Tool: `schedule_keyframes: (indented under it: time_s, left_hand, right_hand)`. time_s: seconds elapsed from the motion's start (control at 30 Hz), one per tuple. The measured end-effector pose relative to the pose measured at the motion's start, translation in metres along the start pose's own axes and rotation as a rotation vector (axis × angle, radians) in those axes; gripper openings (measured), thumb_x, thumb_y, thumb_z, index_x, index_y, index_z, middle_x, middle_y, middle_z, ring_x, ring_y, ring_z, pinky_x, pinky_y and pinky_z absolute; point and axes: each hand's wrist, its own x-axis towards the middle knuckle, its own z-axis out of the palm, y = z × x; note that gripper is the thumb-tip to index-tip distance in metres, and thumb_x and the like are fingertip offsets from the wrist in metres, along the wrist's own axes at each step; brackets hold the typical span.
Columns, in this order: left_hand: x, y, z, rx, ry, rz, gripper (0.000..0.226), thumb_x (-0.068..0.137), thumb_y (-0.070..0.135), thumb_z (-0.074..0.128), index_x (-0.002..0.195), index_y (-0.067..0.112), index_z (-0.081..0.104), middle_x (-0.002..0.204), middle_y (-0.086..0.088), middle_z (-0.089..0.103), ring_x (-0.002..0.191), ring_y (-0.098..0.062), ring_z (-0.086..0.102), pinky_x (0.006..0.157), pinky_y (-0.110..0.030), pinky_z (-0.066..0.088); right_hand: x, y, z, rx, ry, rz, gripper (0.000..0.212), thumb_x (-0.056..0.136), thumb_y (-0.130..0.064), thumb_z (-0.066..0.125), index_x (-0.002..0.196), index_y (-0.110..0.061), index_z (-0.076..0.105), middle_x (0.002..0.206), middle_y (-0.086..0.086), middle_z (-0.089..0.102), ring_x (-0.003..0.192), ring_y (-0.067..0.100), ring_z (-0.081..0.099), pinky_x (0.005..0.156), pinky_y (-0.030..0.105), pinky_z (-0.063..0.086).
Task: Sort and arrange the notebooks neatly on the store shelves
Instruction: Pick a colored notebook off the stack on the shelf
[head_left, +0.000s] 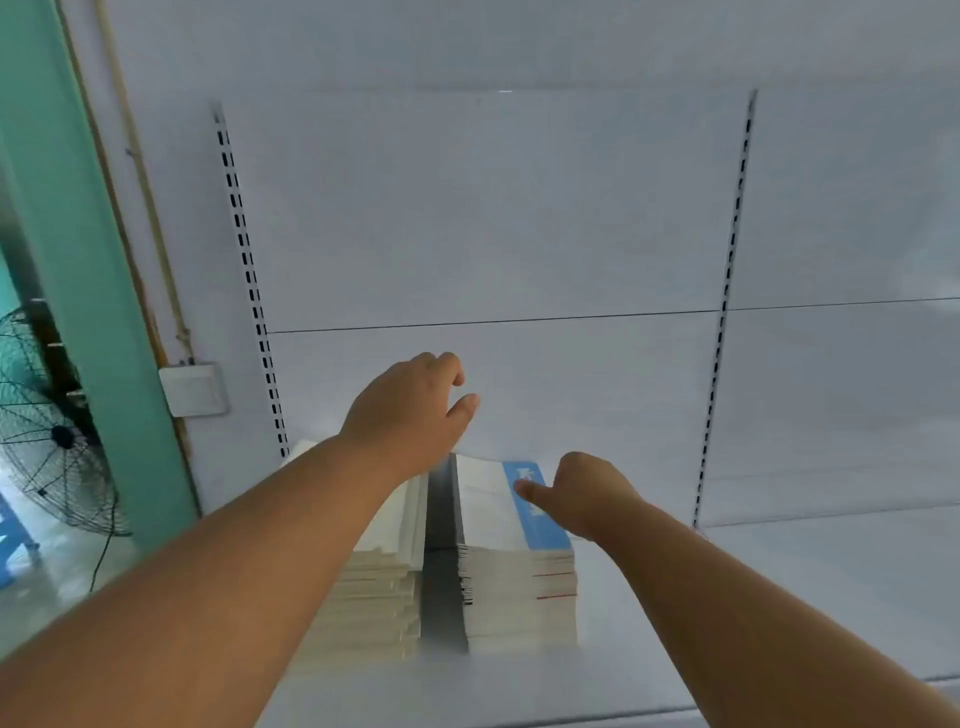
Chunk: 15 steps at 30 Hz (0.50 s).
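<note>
Now: two notebook stacks on the shelf (727, 597) | right stack (511, 566) beside left stack (382, 577) | left hand (410, 410) loose above left stack, holds nothing | right hand (582, 493) rests on right stack, grip unclear | thin, bendy, slippery books; a heavy stack, so hold its sides

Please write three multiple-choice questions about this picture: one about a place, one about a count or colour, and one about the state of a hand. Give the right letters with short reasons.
1. Where is the right hand?
A. on the top of the right stack
B. on the fan
C. on the wall switch

2. How many stacks of notebooks stand on the shelf?
A. one
B. two
C. four

3. What is the left hand doing?
A. holding a notebook
B. holding nothing, fingers loosely curled
C. gripping the shelf rail

Answers:
1 A, its thumb touches the blue strip of the top cover.
2 B, the left stack and the right stack stand with a gap between.
3 B, it is raised above the left stack and nothing is in it.
</note>
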Motion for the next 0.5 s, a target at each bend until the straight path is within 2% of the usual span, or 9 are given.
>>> schedule_keyframes:
  time_s: [0.13, 0.2, 0.33, 0.4, 0.47, 0.5]
  left_hand:
    - [-0.001, 0.0, 0.018, 0.012, -0.01, -0.066, 0.031, 0.098, 0.045, 0.045, 0.118, 0.023, 0.052, 0.114, 0.005, 0.059, 0.095, -0.014, 0.056, 0.075, -0.024, 0.044]
    - [-0.004, -0.003, 0.029, -0.004, -0.042, -0.096, 0.031, 0.098, 0.046, 0.046, 0.118, 0.024, 0.052, 0.114, 0.006, 0.059, 0.096, -0.013, 0.056, 0.076, -0.024, 0.043]
    - [0.001, -0.006, 0.042, -0.01, -0.105, -0.13, 0.031, 0.097, 0.047, 0.046, 0.118, 0.024, 0.053, 0.115, 0.007, 0.057, 0.098, -0.013, 0.055, 0.079, -0.025, 0.044]
    - [0.004, -0.001, 0.047, -0.007, -0.153, -0.144, 0.031, 0.098, 0.047, 0.045, 0.116, 0.024, 0.054, 0.115, 0.007, 0.057, 0.096, -0.013, 0.054, 0.079, -0.026, 0.044]
    - [0.008, 0.004, 0.053, 0.011, -0.215, -0.207, 0.039, 0.097, 0.052, 0.043, 0.119, 0.022, 0.054, 0.117, 0.004, 0.058, 0.097, -0.014, 0.056, 0.079, -0.026, 0.044]
    - [0.01, 0.006, 0.055, 0.027, -0.279, -0.261, 0.047, 0.097, 0.056, 0.041, 0.123, 0.019, 0.053, 0.119, 0.002, 0.058, 0.1, -0.017, 0.057, 0.079, -0.027, 0.044]
  right_hand:
    - [0.018, 0.006, 0.033, -0.053, -0.083, 0.11, 0.079, 0.079, -0.085, 0.048, 0.118, -0.017, 0.054, 0.094, 0.0, 0.06, 0.087, 0.016, 0.063, 0.076, 0.03, 0.055]
    - [0.022, 0.014, 0.047, -0.074, -0.119, 0.147, 0.079, 0.078, -0.083, 0.051, 0.121, -0.017, 0.056, 0.1, 0.001, 0.06, 0.091, 0.018, 0.063, 0.077, 0.03, 0.055]
    - [0.025, 0.032, 0.045, -0.053, -0.11, 0.181, 0.049, 0.087, -0.062, 0.06, 0.105, -0.017, 0.055, 0.085, -0.003, 0.054, 0.09, 0.02, 0.062, 0.072, 0.03, 0.05]
    - [0.024, 0.034, 0.037, -0.032, -0.06, 0.19, 0.028, 0.094, -0.045, 0.057, 0.097, -0.018, 0.05, 0.093, 0.0, 0.058, 0.093, 0.023, 0.062, 0.075, 0.032, 0.051]
    - [0.027, 0.033, 0.026, 0.165, 0.032, 0.197, 0.017, 0.098, -0.029, 0.049, 0.093, -0.013, 0.049, 0.098, 0.006, 0.062, 0.085, 0.023, 0.061, 0.071, 0.032, 0.05]
    - [0.027, 0.03, 0.02, 0.338, 0.096, 0.185, 0.018, 0.099, -0.025, 0.047, 0.091, -0.01, 0.051, 0.094, 0.009, 0.062, 0.076, 0.022, 0.059, 0.066, 0.032, 0.048]
